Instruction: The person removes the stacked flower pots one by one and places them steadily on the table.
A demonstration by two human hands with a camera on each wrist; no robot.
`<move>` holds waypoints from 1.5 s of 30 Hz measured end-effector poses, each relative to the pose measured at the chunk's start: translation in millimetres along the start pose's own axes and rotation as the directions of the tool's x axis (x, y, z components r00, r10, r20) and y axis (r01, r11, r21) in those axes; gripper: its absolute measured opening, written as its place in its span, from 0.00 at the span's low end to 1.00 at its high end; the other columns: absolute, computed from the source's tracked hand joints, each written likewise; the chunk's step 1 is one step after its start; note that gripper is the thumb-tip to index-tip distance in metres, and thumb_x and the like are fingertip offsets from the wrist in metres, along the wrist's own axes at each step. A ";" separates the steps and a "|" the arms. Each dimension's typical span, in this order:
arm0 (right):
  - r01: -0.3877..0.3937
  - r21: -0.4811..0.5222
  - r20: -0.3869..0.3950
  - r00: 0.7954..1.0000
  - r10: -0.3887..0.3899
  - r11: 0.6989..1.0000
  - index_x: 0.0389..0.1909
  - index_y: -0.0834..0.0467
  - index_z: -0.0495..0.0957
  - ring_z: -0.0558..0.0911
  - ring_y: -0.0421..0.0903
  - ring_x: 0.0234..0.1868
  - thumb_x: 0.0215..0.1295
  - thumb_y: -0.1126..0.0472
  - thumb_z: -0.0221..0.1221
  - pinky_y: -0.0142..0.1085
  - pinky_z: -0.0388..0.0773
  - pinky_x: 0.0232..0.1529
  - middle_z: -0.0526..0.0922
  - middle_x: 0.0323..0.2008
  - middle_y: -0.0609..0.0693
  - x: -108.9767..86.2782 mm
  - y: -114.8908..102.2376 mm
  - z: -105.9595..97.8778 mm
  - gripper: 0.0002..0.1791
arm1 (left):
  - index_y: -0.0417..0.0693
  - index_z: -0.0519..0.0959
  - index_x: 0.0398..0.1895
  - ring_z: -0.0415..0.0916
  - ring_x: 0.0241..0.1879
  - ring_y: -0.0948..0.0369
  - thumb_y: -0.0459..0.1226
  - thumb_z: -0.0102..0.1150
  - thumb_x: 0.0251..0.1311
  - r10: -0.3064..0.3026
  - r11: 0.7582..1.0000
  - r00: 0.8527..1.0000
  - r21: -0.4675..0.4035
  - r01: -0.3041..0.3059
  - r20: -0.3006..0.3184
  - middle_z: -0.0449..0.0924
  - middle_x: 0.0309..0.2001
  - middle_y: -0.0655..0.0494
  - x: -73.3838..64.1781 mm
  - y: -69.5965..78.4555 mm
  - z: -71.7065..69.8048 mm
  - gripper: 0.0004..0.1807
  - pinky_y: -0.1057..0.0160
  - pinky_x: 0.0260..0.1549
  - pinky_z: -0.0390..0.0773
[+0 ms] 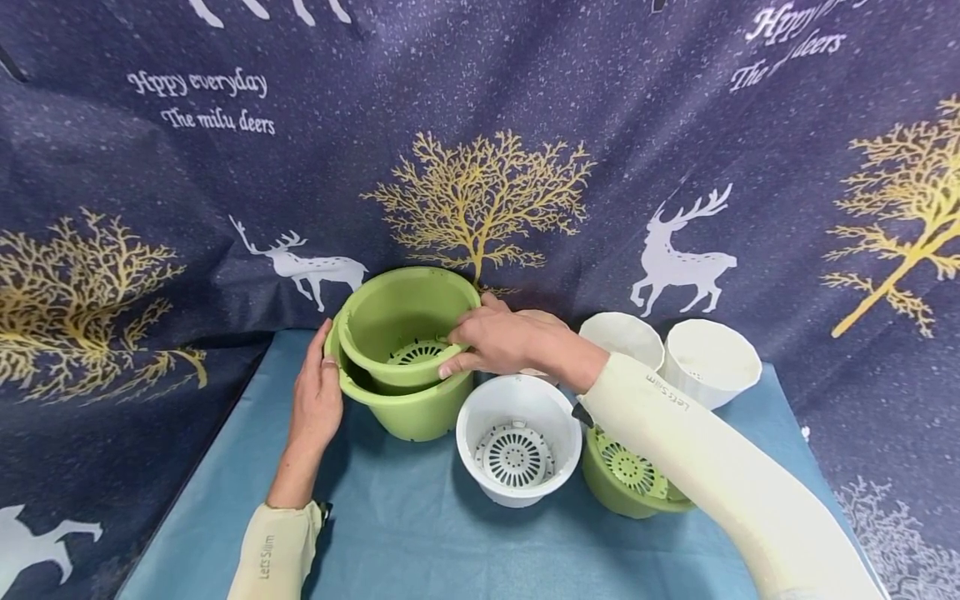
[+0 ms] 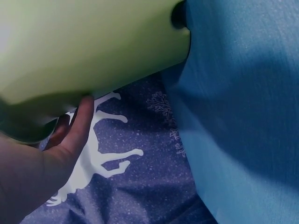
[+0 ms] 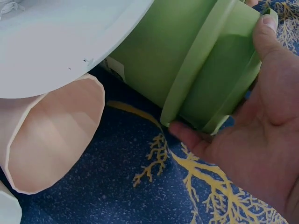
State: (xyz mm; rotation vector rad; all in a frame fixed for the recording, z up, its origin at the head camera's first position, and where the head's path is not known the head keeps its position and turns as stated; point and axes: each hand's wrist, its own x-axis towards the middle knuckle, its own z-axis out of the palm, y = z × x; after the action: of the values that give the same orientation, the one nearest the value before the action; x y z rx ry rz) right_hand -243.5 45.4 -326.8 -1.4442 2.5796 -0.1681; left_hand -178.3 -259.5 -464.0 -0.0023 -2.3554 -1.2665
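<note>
Two green flower pots stand nested at the back left of the table. The inner pot (image 1: 405, 308) sits tilted, partly inside the outer pot (image 1: 420, 414), its slotted bottom showing. My left hand (image 1: 318, 400) holds the outer pot's left rim, and in the left wrist view its fingers (image 2: 83, 119) lie against the pot's outside below the rim. My right hand (image 1: 498, 337) grips the inner pot's right rim, thumb (image 3: 267, 32) on the rim edge. In the right wrist view a lower finger (image 3: 184, 133) reaches the outer pot's rim.
A white pot with a slotted base (image 1: 517, 400) stands at the middle, a smaller green pot (image 1: 622, 500) right of it, partly under my right sleeve. Behind are a pink pot (image 3: 60, 135) and two white pots (image 1: 618, 333). A dark patterned cloth (image 1: 480, 108) hangs behind the blue table (image 1: 420, 533).
</note>
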 end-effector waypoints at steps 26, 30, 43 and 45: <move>0.178 0.045 -0.285 0.945 -0.158 0.983 0.29 0.50 0.82 0.68 0.43 0.36 0.69 0.41 0.68 0.48 0.54 0.52 0.75 0.33 0.44 0.1 -1.6 4.6 0.18 | 0.61 0.59 0.86 0.60 0.77 0.42 0.38 0.35 0.84 -0.017 1.000 1.000 0.020 0.017 0.008 0.63 0.80 0.46 -1.0 2.0 -1.9 0.30 0.35 0.73 0.61; 0.206 0.010 -0.344 0.920 -0.190 0.978 0.30 0.51 0.84 0.71 0.43 0.37 0.68 0.41 0.69 0.50 0.56 0.53 0.77 0.33 0.44 -0.2 -1.2 5.9 0.18 | 0.58 0.61 0.84 0.64 0.75 0.42 0.36 0.36 0.82 -0.004 1.000 1.000 0.017 0.004 0.002 0.67 0.78 0.44 -1.0 -0.5 -1.0 0.30 0.37 0.71 0.63; 0.259 -0.050 -0.474 0.844 -0.251 0.965 0.33 0.54 0.85 0.73 0.46 0.38 0.65 0.43 0.71 0.53 0.58 0.53 0.79 0.35 0.46 -4.8 -1.7 2.8 0.17 | 0.59 0.60 0.85 0.64 0.75 0.39 0.39 0.35 0.84 0.005 1.000 1.000 0.027 -0.005 0.013 0.67 0.77 0.39 -1.8 -2.6 -1.2 0.29 0.34 0.69 0.63; 0.264 -0.049 -0.484 0.837 -0.254 0.963 0.34 0.55 0.86 0.73 0.46 0.38 0.65 0.44 0.71 0.53 0.58 0.53 0.80 0.36 0.46 -5.7 -1.6 2.2 0.17 | 0.60 0.60 0.85 0.63 0.75 0.39 0.39 0.35 0.84 0.004 1.000 1.000 0.027 -0.004 0.012 0.66 0.77 0.40 -1.7 -2.5 -1.4 0.29 0.34 0.70 0.63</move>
State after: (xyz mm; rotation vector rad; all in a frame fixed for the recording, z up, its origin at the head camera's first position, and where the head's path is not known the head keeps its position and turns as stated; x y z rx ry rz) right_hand -238.7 49.4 -328.0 -1.9541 2.7128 -0.6773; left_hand -176.8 -261.7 -466.0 -0.0060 -2.3818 -1.2356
